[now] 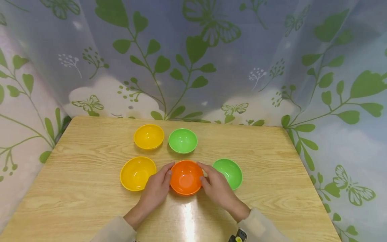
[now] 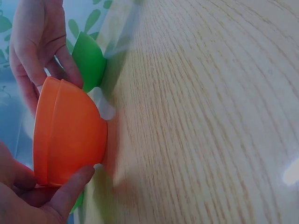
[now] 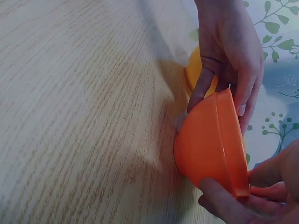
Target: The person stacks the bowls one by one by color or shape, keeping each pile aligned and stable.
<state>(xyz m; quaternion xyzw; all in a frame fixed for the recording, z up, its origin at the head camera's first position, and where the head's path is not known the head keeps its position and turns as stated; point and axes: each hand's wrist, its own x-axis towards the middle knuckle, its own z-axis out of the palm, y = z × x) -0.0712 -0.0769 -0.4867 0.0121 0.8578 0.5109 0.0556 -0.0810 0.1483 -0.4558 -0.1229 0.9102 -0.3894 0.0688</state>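
Observation:
An orange bowl (image 1: pixel 186 178), upright and with nothing in it, is held between both hands at the near middle of the table. My left hand (image 1: pixel 157 188) grips its left side, the thumb low on the outer wall and the fingers at the rim. On the opposite side my right hand (image 1: pixel 218 186) holds it the same way, as the right wrist view shows with the bowl's wall (image 3: pixel 203 140) between thumb and fingers. The bowl's foot is right at the tabletop in the left wrist view. A yellow bowl (image 1: pixel 136 174) lies just beyond the left hand; a green bowl (image 1: pixel 231 173) is partly hidden behind the right.
Farther back on the wooden table (image 1: pixel 90 208) stand another yellow bowl (image 1: pixel 149 136) and another green bowl (image 1: pixel 182 141), side by side. A leaf-patterned curtain (image 1: pixel 169 94) hangs along the table's back edge and both sides. The right wrist wears a dark watch (image 1: pixel 240 235).

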